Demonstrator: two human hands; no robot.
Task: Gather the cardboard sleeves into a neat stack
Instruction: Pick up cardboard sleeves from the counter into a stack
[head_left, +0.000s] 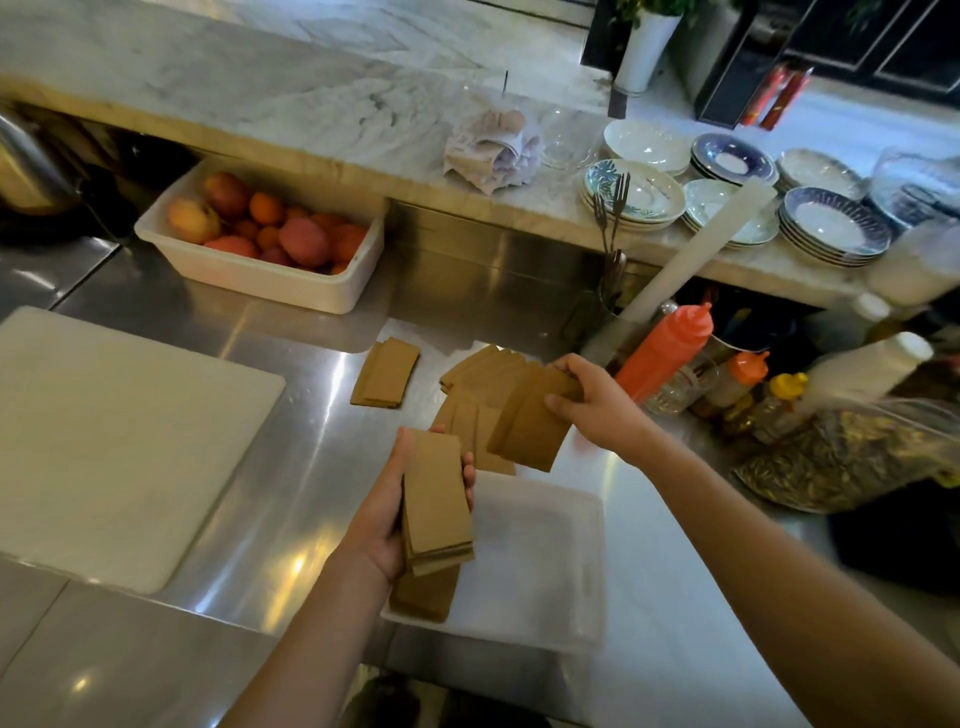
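My left hand (387, 512) grips a stack of flat brown cardboard sleeves (435, 501) upright above the steel counter, fingers wrapped round its edges. To the right and a little farther off, my right hand (589, 397) pinches a few more sleeves (530, 421) by their far end, held tilted in the air. Under them loose sleeves (480, 371) lie fanned on the counter. A separate small pile of sleeves (385, 373) lies to the left. More sleeves (425, 592) rest in the white tray (540, 561) below my left hand.
A white cutting board (114, 441) covers the counter at left. A white tub of fruit (265, 241) stands at the back. Squeeze bottles (670, 353), jars and a bag of seeds (841, 457) crowd the right side. Stacked plates (727, 200) sit on the marble ledge.
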